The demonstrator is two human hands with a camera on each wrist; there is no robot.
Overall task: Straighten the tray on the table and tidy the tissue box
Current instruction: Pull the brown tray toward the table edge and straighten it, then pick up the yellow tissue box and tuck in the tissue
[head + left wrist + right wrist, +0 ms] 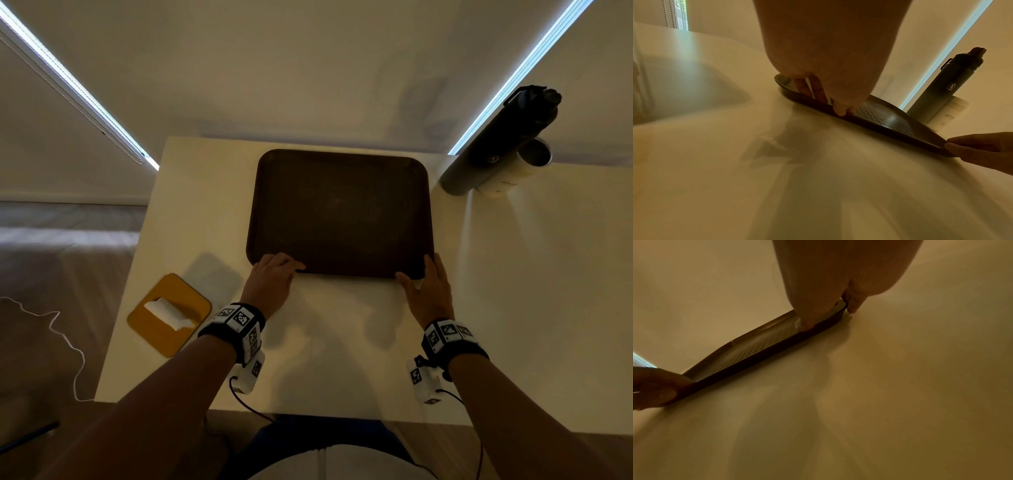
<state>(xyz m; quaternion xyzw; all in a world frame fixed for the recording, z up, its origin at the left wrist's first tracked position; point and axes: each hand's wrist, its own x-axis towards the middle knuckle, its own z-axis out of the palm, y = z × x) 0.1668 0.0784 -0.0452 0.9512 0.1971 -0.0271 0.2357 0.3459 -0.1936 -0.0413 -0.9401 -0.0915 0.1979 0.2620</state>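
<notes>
Nearest the worktop's [342, 342] front edge, both forearms reach forward, each wearing a wrist band [236, 325] with black-and-white markers. The tissue box [169, 313], yellow-topped with a white tissue [168, 308] sticking out of its slot, sits at the worktop's left edge toward the front left corner, turned at an angle to that edge and well apart from the tray.

Further in, the left hand [272, 277] grips the tray's [339, 212] near left corner; in the left wrist view its fingers [818, 91] lie curled over the rim with the thumb at the outer wall. The right hand [428, 287] holds the near right corner, thumb along the front rim and fingers [854, 306] down the right side; whether they clamp the rim or merely press against it is hard to judge from the wrist view.

The tray, dark brown with a textured floor, lies flat in the middle of the worktop, its far rim close to the back edge and its sides roughly parallel to the worktop's edges.

At the back right corner stands a dark bottle [493, 144], with a white cup [527, 164] just beside it.
</notes>
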